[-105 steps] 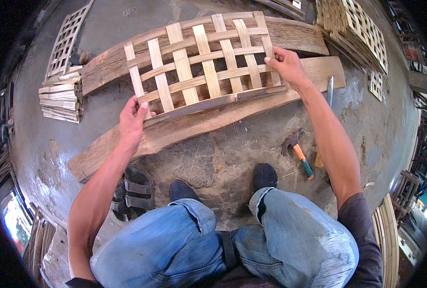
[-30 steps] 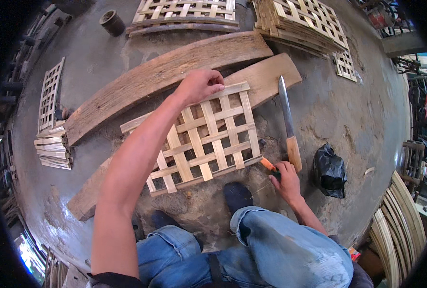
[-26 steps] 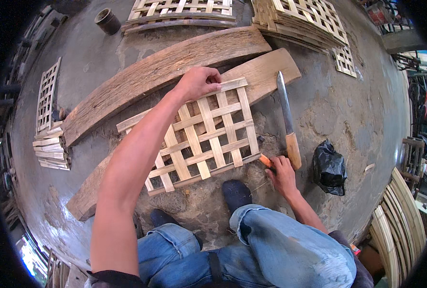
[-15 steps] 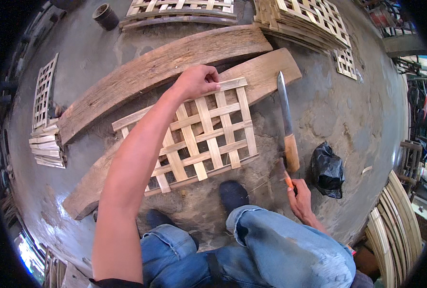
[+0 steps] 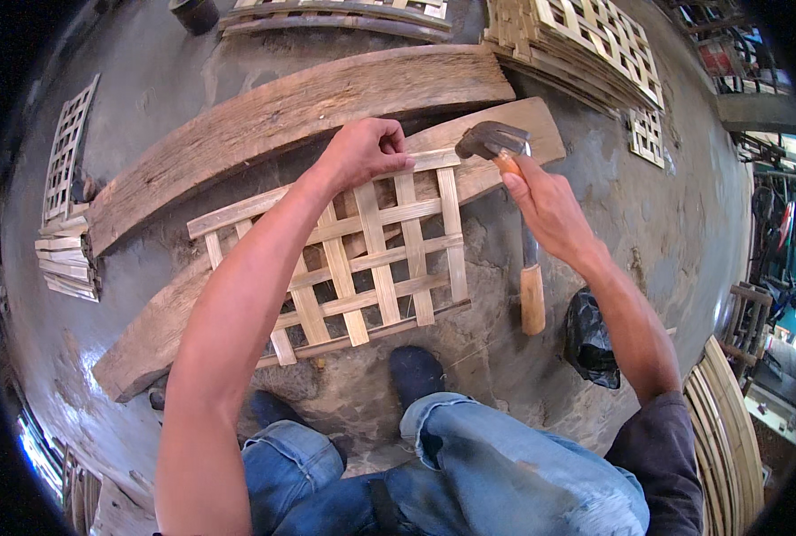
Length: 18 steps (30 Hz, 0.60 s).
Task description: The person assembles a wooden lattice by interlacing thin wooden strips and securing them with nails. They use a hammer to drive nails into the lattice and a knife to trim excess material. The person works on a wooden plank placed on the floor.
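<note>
Lattice lies across near plank, near edge past it by the feet, far right corner toward plank's right end. Should stay flat; left fingertips want to be clear of the hammer, any tap short and square. Left hand: fingers curled, tips at lattice's far edge; can't tell if they close on anything. Right hand: wrapped round hammer handle, head over plank's right end.

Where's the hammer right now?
In the head view, right of centre, the hammer is in the right hand, its head showing against the right end of the nearer plank, beside the woven panel's upper right corner.
</note>
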Each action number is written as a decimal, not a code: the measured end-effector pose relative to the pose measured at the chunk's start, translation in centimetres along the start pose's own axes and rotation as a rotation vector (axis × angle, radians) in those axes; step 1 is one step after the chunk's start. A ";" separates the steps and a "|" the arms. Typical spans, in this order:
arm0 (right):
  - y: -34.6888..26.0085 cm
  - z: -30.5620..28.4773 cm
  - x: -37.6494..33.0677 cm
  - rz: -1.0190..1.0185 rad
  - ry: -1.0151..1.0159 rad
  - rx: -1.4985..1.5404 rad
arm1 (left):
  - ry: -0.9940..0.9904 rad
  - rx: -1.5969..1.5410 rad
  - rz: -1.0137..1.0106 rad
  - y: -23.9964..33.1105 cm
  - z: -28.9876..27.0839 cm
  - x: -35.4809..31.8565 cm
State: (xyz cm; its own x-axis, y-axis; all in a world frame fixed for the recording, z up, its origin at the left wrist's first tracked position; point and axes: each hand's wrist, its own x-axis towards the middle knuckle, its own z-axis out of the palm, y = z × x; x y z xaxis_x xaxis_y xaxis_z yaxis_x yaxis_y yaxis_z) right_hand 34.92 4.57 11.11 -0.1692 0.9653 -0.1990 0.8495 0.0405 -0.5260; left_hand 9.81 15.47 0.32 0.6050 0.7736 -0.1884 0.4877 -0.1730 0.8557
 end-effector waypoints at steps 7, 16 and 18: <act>0.1 0.5 3.4 -0.071 -0.060 -0.098 | -0.028 0.003 -0.007 0.2 -0.1 0.2; -0.1 -0.5 4.8 -0.064 -0.097 -0.207 | -0.036 -0.035 -0.059 -0.5 0.2 0.4; -0.3 -1.7 5.5 0.005 -0.176 -0.265 | -0.028 -0.002 -0.062 -0.7 0.2 0.4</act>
State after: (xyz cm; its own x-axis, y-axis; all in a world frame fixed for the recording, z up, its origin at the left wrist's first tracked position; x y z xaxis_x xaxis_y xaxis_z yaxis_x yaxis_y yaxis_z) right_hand 34.60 10.30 11.59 -0.2294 0.9070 -0.3532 0.9472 0.1245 -0.2956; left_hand 9.83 15.75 -0.40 0.5913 0.7652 -0.2545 0.5235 -0.1242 0.8429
